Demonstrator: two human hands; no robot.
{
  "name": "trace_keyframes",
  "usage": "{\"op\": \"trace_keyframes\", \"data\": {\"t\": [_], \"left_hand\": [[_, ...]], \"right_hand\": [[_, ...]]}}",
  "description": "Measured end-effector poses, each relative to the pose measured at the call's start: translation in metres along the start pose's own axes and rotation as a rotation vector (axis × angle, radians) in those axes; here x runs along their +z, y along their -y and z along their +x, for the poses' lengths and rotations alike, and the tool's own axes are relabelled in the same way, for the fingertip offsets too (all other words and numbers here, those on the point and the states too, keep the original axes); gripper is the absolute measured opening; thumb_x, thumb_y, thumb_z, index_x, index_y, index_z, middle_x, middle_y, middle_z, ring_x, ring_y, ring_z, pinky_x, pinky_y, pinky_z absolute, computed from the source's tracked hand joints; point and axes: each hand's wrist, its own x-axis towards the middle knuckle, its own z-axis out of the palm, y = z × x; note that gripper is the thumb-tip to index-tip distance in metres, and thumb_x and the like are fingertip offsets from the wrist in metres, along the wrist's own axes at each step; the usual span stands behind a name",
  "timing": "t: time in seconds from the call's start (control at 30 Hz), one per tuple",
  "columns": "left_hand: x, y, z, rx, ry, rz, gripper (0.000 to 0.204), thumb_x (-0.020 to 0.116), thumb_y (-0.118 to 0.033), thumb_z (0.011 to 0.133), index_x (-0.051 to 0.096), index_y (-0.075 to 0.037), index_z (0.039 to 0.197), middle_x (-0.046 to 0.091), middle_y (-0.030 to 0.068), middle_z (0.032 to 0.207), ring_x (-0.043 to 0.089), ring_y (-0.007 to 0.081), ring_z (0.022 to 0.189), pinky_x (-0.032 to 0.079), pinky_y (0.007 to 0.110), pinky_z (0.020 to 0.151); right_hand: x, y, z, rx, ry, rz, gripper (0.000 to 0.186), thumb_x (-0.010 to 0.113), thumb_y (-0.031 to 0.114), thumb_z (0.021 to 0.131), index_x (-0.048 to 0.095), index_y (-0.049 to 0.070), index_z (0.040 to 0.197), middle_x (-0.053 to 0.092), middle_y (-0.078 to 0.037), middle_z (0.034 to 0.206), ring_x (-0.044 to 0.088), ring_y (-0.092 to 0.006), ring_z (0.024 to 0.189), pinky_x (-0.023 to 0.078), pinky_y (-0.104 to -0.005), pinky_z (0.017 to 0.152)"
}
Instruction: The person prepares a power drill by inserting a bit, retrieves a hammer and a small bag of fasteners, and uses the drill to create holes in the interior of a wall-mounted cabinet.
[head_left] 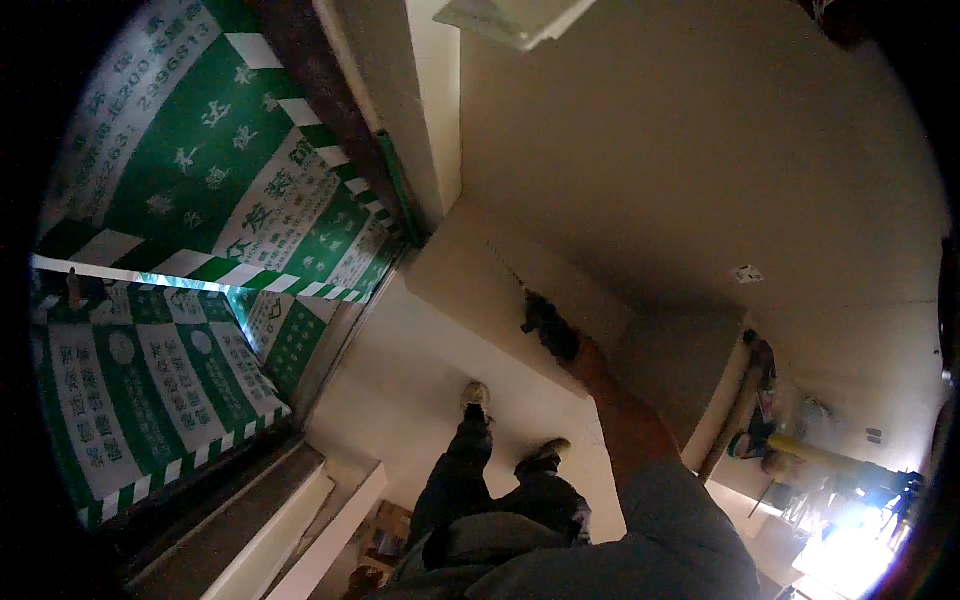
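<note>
Head view shows the bare right hand (580, 356) stretched forward, holding a black, knobbly handheld tool with a thin, dark rod at its front (545, 325) up before a pale, boxy, smooth-faced ledge (455, 265). The fingers seem clamped around the tool's rear end, though shadow hides each one; the left hand is out of view.

With only one hand in sight on it, the tool could twist or swing if the rod snags, and its tip could scratch the pale face. Whether the tip touches that face, I cannot tell; the dim light could make its aim easy to misjudge. Should the grip slip, the tool could drop toward the beige left shoe (476, 397) or the dark right shoe (545, 453) on the pale floor (395, 355).

The tool looks drill-like: compact, dull black body, uneven outline, its slender rod slanting up and leftward.
</note>
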Motion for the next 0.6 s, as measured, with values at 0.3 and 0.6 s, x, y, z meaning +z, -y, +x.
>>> {"op": "trace_keyframes", "data": {"t": [0.3,0.6], "left_hand": [[-0.047,-0.02,0.058,0.035,-0.228,-1.225,0.02,0.067,-0.017,0.096,0.065,-0.001,0.107,0.066,0.0144,0.094,0.067,0.0233,0.085,0.059,0.039,0.073],[-0.038,-0.005,0.101,-0.229,-0.203,-1.621,0.025,0.067,-0.017,0.096,0.061,0.002,0.11,0.067,0.0142,0.099,0.067,0.0249,0.087,0.057,0.04,0.081]], "right_hand": [[-0.037,0.018,0.007,0.031,0.127,0.039,0.078,0.086,0.022,0.066,0.056,0.008,0.136,0.068,-0.02,0.121,0.065,-0.0366,0.114,0.053,-0.0437,0.098],[-0.021,0.016,-0.011,0.088,0.025,-0.007,0.088,0.091,0.028,0.065,0.051,0.007,0.141,0.058,-0.022,0.137,0.059,-0.038,0.123,0.047,-0.0455,0.106]]}}
